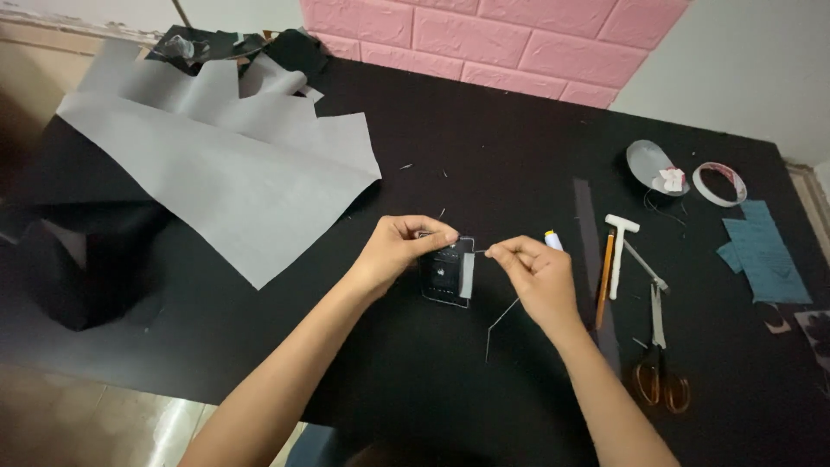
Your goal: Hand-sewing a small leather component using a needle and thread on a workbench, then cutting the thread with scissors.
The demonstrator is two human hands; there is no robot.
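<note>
My left hand (399,249) grips a small black rectangular piece (445,271) with a grey strip along its right edge, holding it just above the black table (484,156). My right hand (538,272) pinches a thin needle right beside that grey edge, and a light thread (500,322) trails down from it toward the table. The two hands are a few centimetres apart, fingertips facing each other.
A big grey sheet (233,164) lies at the left. To the right lie a small white tube (553,239), a pencil (603,278), a white T-shaped tool (618,251), scissors (659,363), a tape roll (719,183), a grey disc (650,163) and blue pieces (765,255).
</note>
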